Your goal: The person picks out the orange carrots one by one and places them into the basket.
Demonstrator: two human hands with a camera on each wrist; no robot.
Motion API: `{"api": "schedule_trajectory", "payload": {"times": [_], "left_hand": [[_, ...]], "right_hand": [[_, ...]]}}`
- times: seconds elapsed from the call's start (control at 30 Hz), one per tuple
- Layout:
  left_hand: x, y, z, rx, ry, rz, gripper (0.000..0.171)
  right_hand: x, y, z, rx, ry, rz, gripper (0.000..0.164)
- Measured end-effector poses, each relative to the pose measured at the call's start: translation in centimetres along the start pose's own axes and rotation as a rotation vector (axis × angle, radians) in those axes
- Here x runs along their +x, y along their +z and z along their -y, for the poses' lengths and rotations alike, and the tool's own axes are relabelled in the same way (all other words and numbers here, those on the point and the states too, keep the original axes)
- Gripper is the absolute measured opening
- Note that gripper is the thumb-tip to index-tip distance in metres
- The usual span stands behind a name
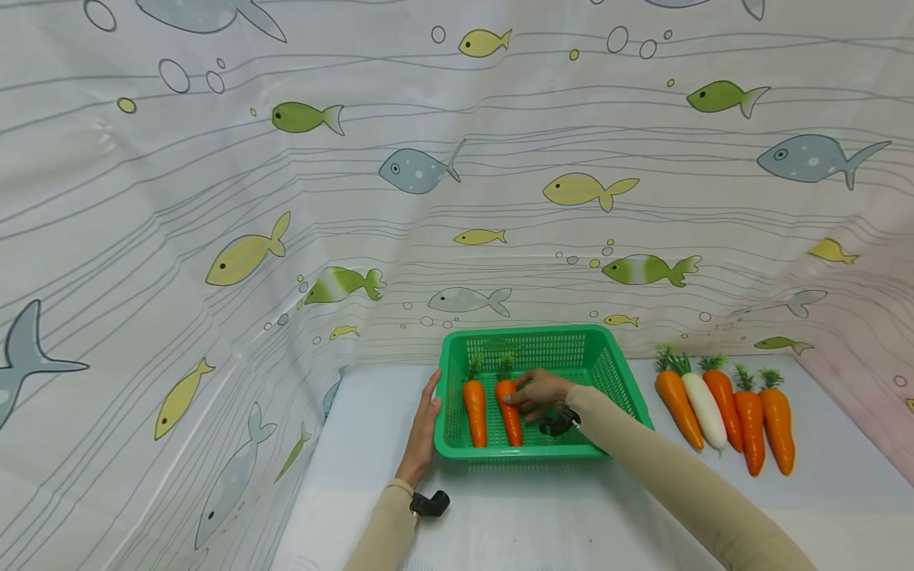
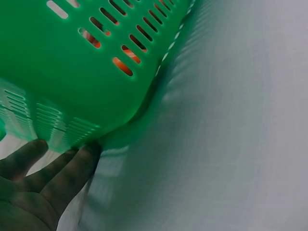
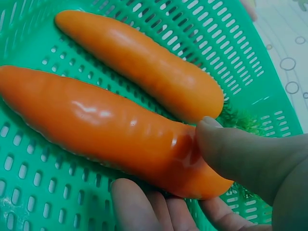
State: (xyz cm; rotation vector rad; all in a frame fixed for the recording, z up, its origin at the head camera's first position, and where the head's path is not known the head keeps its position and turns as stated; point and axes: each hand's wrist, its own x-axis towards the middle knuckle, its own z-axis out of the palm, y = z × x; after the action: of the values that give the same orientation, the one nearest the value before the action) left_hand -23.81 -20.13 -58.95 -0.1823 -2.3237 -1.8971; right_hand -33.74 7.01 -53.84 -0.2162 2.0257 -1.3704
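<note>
Green slotted basket: on the white table, no readable brand, label or writing on any item.
Contents: two orange carrots side by side, leafy ends away from the person. Left carrot lies free. Right carrot is pinched at its thick end between thumb and fingers of the right hand, arm reaching in over the basket's near right corner.
Left hand: fingers straight, flat against the basket's left outer wall.
</note>
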Motion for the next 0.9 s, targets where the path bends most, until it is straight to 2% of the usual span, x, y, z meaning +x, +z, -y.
{"api": "schedule_trajectory", "payload": {"times": [0.2, 0.43, 0.9], "left_hand": [[0.1, 0.0, 0.1, 0.012, 0.007, -0.002, 0.057], [0.1, 0.0, 0.0, -0.004, -0.001, -0.003, 0.056], [0.0, 0.0, -0.1, -0.016, -0.016, -0.004, 0.056]], "right_hand": [[0.0, -0.2, 0.1, -0.013, -0.003, 0.012, 0.065], [-1.1, -0.9, 0.3, -0.032, -0.015, 0.032, 0.067], [-3.8, -5.6, 1.1, -0.119, -0.057, 0.035, 0.064]]}}
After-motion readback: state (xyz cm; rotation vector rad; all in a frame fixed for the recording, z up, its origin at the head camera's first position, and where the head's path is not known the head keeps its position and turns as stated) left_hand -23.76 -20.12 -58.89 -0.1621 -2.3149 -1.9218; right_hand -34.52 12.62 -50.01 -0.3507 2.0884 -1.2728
